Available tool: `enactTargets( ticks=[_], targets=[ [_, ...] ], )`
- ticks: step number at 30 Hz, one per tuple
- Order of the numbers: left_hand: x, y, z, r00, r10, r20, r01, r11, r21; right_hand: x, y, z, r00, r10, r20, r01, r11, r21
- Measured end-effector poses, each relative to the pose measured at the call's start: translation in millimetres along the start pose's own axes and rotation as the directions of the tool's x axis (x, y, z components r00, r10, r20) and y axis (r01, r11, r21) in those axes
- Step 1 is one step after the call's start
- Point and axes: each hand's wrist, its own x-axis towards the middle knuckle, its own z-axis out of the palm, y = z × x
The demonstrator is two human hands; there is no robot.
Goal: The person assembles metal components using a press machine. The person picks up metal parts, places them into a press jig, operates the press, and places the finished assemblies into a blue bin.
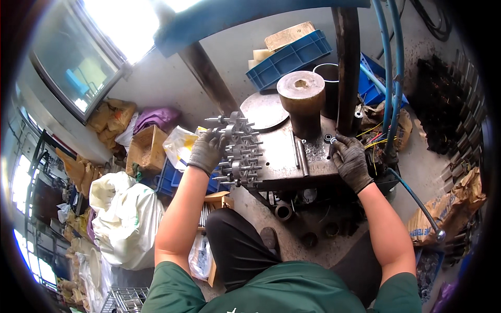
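Observation:
My left hand (207, 152), in a dark grey work glove, curls its fingers at the left side of a stack of metal shafts with round discs (241, 151). It seems to grip one of them, though the fingertips are partly hidden. On the right, my gloved right hand (352, 163) pinches a small metal piece (333, 140) above the steel table (276, 159), near a dark ring (327, 137). Between the hands lie metal rods (301, 156) and a scatter of small metal bits (316, 151).
A thick steel cylinder (301, 99) stands at the table's back, beside a round plate (263, 110). Dark press columns (346, 68) and blue hoses (389, 68) rise behind. A blue crate (289, 60) leans at the wall. A white sack (125, 219) and wooden box (146, 150) stand left.

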Motion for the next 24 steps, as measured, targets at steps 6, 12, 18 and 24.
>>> enactTargets(
  ticks=[6, 12, 18, 24],
  targets=[
    [-112.5, -53.7, 88.0, 0.912, 0.397, -0.103, -0.393, 0.918, 0.053, -1.3, 5.5, 20.7, 0.998, 0.036, 0.050, -0.031, 0.995, -0.090],
    [-88.2, -168.3, 100.1, 0.796, 0.281, 0.536, -0.587, 0.144, 0.797, 3.1, 13.1, 38.3, 0.998, 0.066, 0.000, -0.066, 0.996, -0.052],
    [-72.1, -188.9, 123.4, 0.725, 0.255, 0.639, -0.573, -0.292, 0.766, 2.5, 17.3, 41.8, 0.997, 0.074, -0.019, -0.075, 0.993, -0.091],
    [-70.6, -203.5, 114.0, 0.781, 0.292, 0.552, -0.519, -0.187, 0.834, -1.0, 14.5, 32.2, 0.999, 0.049, 0.010, -0.049, 0.999, -0.019]
  ],
)
